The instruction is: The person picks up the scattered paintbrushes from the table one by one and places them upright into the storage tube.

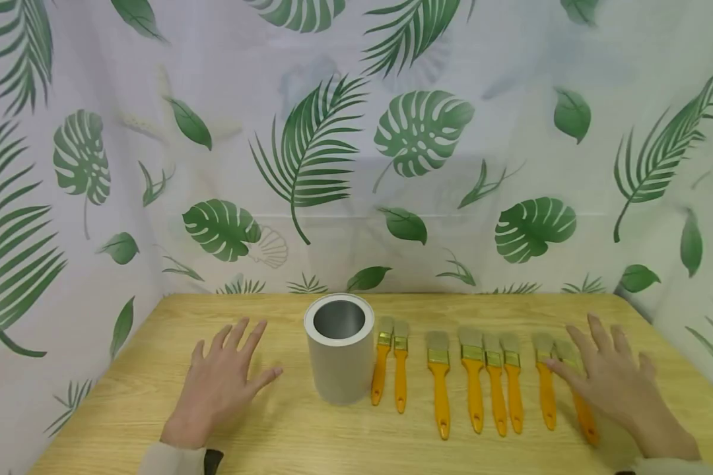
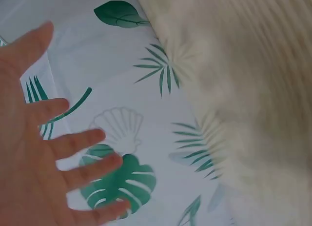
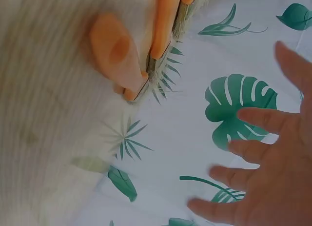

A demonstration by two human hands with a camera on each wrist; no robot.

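Observation:
My left hand (image 1: 222,381) is spread with its fingers straight, left of a white can (image 1: 342,369). Nothing is in it; the left wrist view shows the same bare, spread left hand (image 2: 34,153). The can stands upright, and its top opening shows a grey inside. Over the rightmost paintbrush (image 1: 583,415) my right hand (image 1: 618,379) spreads its fingers, overlapping part of that brush in the head view. Its thumb tip reaches the neighbouring paintbrush (image 1: 546,396) in that view. In the right wrist view the right hand (image 3: 273,157) holds nothing.
Several more paintbrushes with orange handles, among them a wide one (image 1: 438,389) and a narrow one (image 1: 401,376), lie in a row right of the can, bristles pointing away. The wooden table (image 1: 261,442) ends at a leaf-patterned cloth (image 1: 344,264) behind and at the sides.

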